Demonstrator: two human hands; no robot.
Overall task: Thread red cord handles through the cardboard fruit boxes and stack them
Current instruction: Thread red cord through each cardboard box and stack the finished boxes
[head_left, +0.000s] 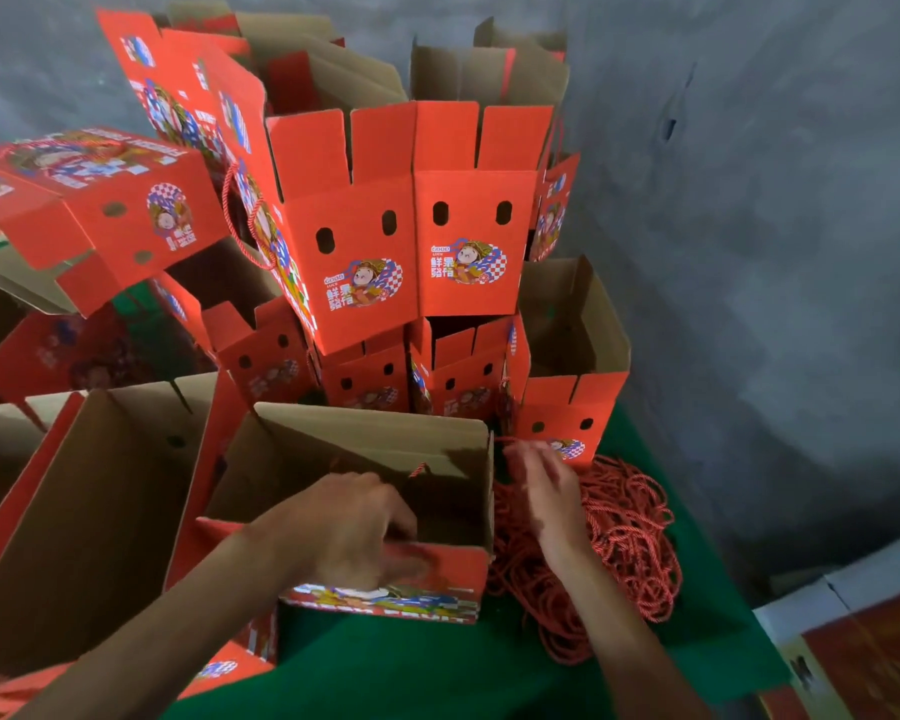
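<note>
One open box [370,511] is sitting nearest the person on the green surface [437,672], its brown inside facing up and a printed red side facing the camera. Two hands are working at it. The left hand [354,527] is curling over the near wall of this box, fingers hooked inside and thumb pressing the red outer face, so it is gripping the cardboard edge. A short bit of red cord [420,469] is poking through the far inner wall, just beyond those fingers. To the left, one larger open box [89,511] is lying beside it, brown inside showing. Behind them, a stack of red boxes [385,241] is rising in at least two tiers: two upright boxes with paired oval holes are standing side by side at the top front, one box [105,200] is tilting at the far left, and roughly five more are sitting lower; an exact total cannot be told. One looped cord handle [240,220] is hanging from a tilted box. Further right, the right hand [546,485] is hovering with fingers loosely spread just outside the box's right wall, above one heap of loose red cords [619,543]; whether it is pinching a cord cannot be told. The green cloth is covering the surface, a grey wall [775,226] is standing behind, and one white-and-red carton [863,631] is sitting at the lower right.
</note>
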